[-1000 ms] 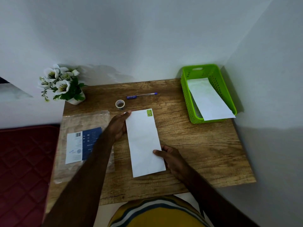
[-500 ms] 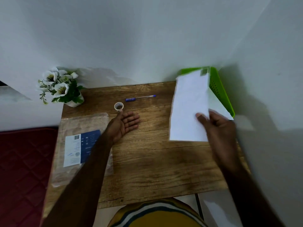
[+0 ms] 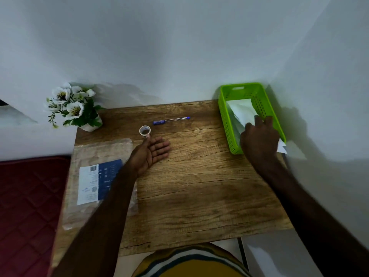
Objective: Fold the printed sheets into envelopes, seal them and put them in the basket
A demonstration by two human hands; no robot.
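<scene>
In the green basket (image 3: 223,108) lie white envelopes (image 3: 242,110) under the flat right hand (image 3: 259,138); left hand (image 3: 151,151) rests spread.

Your wooden table (image 3: 189,186) stands in the corner. On it you have a green basket (image 3: 225,120) at the far right, a blue pen (image 3: 171,120) near the back, a small roll of tape (image 3: 144,130) just before it, a potted white-flowered plant (image 3: 75,108) far left, and a clear plastic packet (image 3: 95,176) along the left edge. Your left hand (image 3: 151,152) rests palm-up beside the tape.
</scene>
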